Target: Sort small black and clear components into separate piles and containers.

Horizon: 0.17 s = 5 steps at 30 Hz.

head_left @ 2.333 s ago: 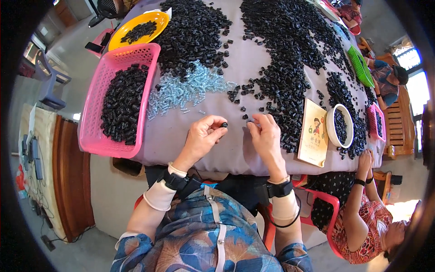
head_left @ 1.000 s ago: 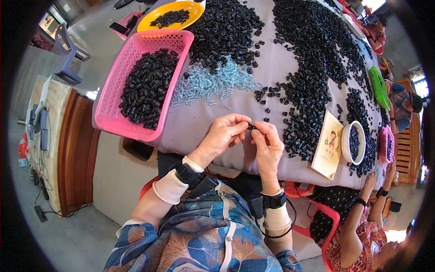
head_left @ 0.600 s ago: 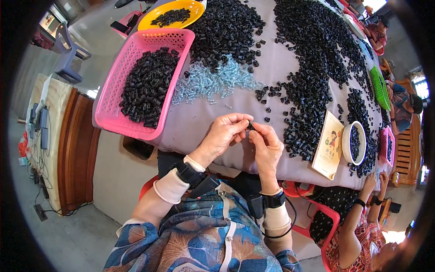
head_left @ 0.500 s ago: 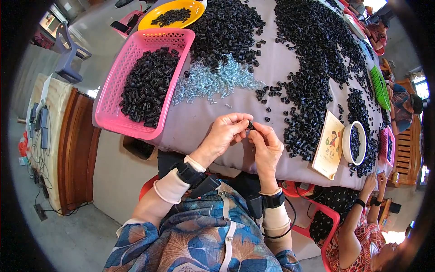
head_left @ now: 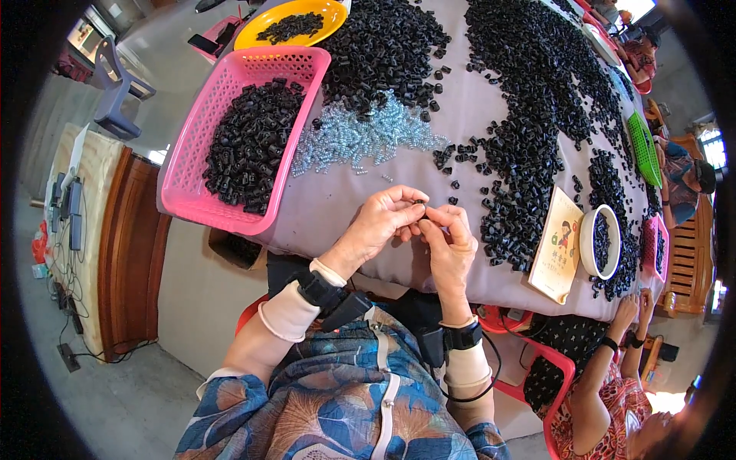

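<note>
Over the near edge of the cloth-covered table, my left hand (head_left: 380, 224) and my right hand (head_left: 449, 244) meet with fingertips pinched together. Between them is a small black plastic piece (head_left: 421, 203), mostly hidden by the fingers. Both hands are closed on it. Just beyond them lies a heap of small silvery metal springs (head_left: 360, 134). Behind the springs spreads a pile of black plastic pieces (head_left: 383, 54). To the left, a pink basket (head_left: 175, 180) holds many black pieces, and a larger spread of black parts (head_left: 514, 184) lies right of my hands.
A yellow plate (head_left: 337, 19) with small black parts stands at the far left. On the right are a booklet (head_left: 553, 249), a white bowl (head_left: 584, 244) and a green basket (head_left: 641, 149). A co-worker's hands (head_left: 636, 307) are at the table's right edge. A wooden cabinet (head_left: 130, 261) stands left.
Both hands have shifted very slightly, the fingertips drawing closer around the black piece, which shows less now. The piles and baskets have stayed where they were.
</note>
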### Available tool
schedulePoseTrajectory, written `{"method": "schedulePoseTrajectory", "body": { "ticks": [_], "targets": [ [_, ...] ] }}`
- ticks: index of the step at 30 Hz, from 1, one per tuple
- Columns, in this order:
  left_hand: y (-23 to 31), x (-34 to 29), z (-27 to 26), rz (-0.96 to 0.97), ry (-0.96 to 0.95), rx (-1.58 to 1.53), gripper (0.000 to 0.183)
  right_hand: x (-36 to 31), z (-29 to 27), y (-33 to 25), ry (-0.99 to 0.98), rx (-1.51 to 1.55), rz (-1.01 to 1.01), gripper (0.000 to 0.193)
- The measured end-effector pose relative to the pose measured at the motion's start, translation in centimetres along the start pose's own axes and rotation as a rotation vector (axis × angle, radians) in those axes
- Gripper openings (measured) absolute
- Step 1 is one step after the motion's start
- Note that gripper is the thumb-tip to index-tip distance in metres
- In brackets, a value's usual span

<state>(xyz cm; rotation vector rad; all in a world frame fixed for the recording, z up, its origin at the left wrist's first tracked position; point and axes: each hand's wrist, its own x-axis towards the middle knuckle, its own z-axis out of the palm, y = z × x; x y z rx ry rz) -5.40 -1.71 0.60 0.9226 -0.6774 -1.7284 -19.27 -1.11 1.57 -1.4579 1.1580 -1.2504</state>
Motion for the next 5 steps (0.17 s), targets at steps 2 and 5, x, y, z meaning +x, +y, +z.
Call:
{"method": "schedulePoseTrajectory", "body": {
  "ticks": [2,5],
  "targets": [
    [-0.2,0.03,-0.47,0.006,-0.026,0.018,0.017,0.03,-0.03,0.02,-0.03,0.025,0.027,0.018],
    [-0.44,0.19,-0.74,0.002,-0.054,-0.046,0.017,0.23,-0.22,0.46,-0.077,0.09,0.075,0.02]
  ]
}}
